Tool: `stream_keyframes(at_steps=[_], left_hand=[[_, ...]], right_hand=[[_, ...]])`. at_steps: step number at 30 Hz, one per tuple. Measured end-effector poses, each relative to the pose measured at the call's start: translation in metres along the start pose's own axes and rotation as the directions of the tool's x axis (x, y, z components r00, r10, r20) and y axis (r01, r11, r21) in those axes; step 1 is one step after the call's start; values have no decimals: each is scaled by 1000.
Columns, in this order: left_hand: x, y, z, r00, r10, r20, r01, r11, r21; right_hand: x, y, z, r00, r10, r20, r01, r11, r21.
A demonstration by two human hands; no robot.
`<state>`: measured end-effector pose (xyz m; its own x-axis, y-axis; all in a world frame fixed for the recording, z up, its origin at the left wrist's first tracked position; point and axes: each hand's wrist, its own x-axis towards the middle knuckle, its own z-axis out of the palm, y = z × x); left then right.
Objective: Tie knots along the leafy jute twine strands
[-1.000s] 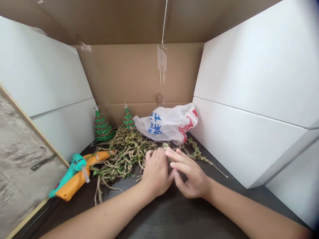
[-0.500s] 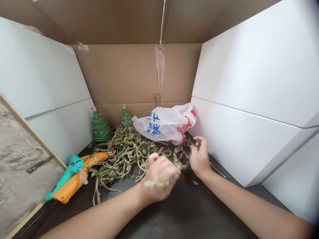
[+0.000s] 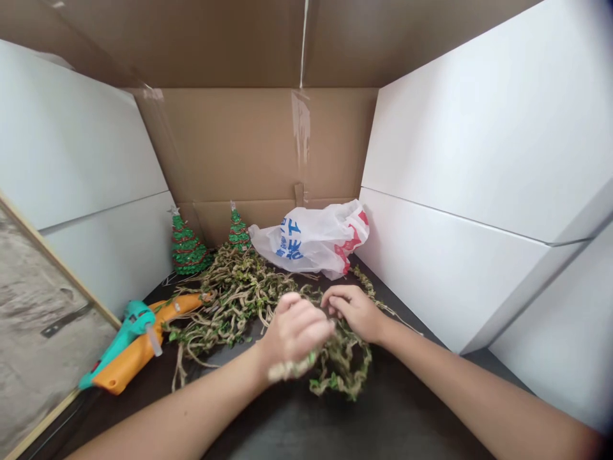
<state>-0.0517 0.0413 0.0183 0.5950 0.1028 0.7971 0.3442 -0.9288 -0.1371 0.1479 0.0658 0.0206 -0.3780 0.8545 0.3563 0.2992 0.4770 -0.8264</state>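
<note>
My left hand (image 3: pixel 297 329) is closed around a leafy twine garland (image 3: pixel 342 367), brown cord twisted with small green leaves. A piece of it sticks out below the heel of that hand, and loose loops lie to the right over the dark table. Just right of it, my right hand (image 3: pixel 352 312) has its fingers curled against the upper part of the garland. Its fingertips are partly hidden. Behind both hands spreads a tangled heap of similar leafy twine (image 3: pixel 244 291), with loose cord ends trailing toward the left front.
A teal glue gun (image 3: pixel 127 335) lies with an orange tool or holder (image 3: pixel 131 361) at left. Two small green Christmas trees (image 3: pixel 188 249) stand behind the heap. A white plastic bag (image 3: pixel 311 239) rests against the cardboard back wall (image 3: pixel 230 140). White panels (image 3: pixel 460 147) rise on both sides.
The garland loops have come nearer to me, below my hands. My right hand has moved left, close to my left hand. The view has shifted slightly to the right.
</note>
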Motion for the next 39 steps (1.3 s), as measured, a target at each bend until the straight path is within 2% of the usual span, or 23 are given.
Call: stream_keyframes(at_steps=[1, 2, 4, 6, 9, 11, 14, 16, 17, 20, 22, 23, 25, 27, 29, 31, 32, 34, 36, 37, 39], left_hand=[[-2, -6, 3, 990, -128, -51, 130, 991, 23], [-3, -10, 6, 961, -263, -80, 266, 963, 33], [-5, -15, 11, 888, -435, -153, 446, 894, 46], [-6, -17, 15, 829, -525, -193, 543, 838, 54], [-8, -19, 19, 795, -568, -216, 590, 806, 52], [-10, -22, 21, 766, -596, -242, 615, 788, 4], [-13, -28, 25, 658, -697, -286, 698, 707, -118], [-15, -31, 28, 599, -743, -299, 737, 657, -155], [-16, -32, 28, 588, -753, -295, 746, 646, -163], [-18, -35, 31, 577, -769, -276, 751, 632, -191], [-19, -37, 32, 538, -792, -290, 768, 602, -220], [-19, -39, 33, 510, -807, -299, 779, 580, -237], [-20, -42, 35, 468, -831, -301, 792, 545, -275], [-19, -44, 36, 450, -842, -297, 792, 530, -304], [-18, -45, 36, 448, -846, -288, 790, 526, -316], [-18, -45, 36, 449, -846, -286, 784, 527, -327], [-18, -45, 37, 454, -844, -285, 780, 531, -332], [-19, -45, 38, 471, -836, -283, 768, 546, -335], [-20, -45, 39, 493, -825, -277, 759, 563, -326], [-21, -45, 39, 504, -819, -273, 756, 572, -318], [-20, -43, 38, 522, -811, -264, 755, 583, -300]], right_hand=[[2, -5, -3, 996, 22, 84, -31, 993, 111], [4, -11, -7, 986, 27, 164, -58, 980, 192], [6, -20, -11, 937, 50, 347, -128, 970, 207], [4, -26, -11, 897, 117, 427, -164, 984, 74], [-3, -31, -9, 889, 124, 440, -43, 981, -188], [-6, -32, -12, 903, 138, 406, 38, 917, -396], [-5, -30, -28, 895, 304, 326, -15, 751, -660], [-1, -26, -43, 907, 401, 126, -132, 556, -821], [1, -24, -50, 919, 393, 37, -179, 498, -849], [8, -25, -67, 940, 318, -121, -251, 407, -878], [12, -35, -74, 934, 284, -219, -317, 368, -874], [13, -42, -77, 929, 257, -266, -350, 381, -856], [14, -58, -81, 925, 120, -360, -372, 471, -800], [13, -72, -84, 915, 31, -402, -348, 565, -748], [10, -76, -86, 935, 37, -352, -308, 574, -758], [6, -69, -85, 972, 97, -215, -234, 525, -818], [4, -63, -82, 987, 102, -121, -156, 507, -848], [0, -47, -74, 991, 128, 43, -31, 524, -851], [-1, -33, -63, 974, 195, 116, -20, 583, -812], [-1, -27, -58, 951, 268, 153, -46, 614, -788], [-1, -16, -52, 876, 439, 197, -133, 615, -777]])
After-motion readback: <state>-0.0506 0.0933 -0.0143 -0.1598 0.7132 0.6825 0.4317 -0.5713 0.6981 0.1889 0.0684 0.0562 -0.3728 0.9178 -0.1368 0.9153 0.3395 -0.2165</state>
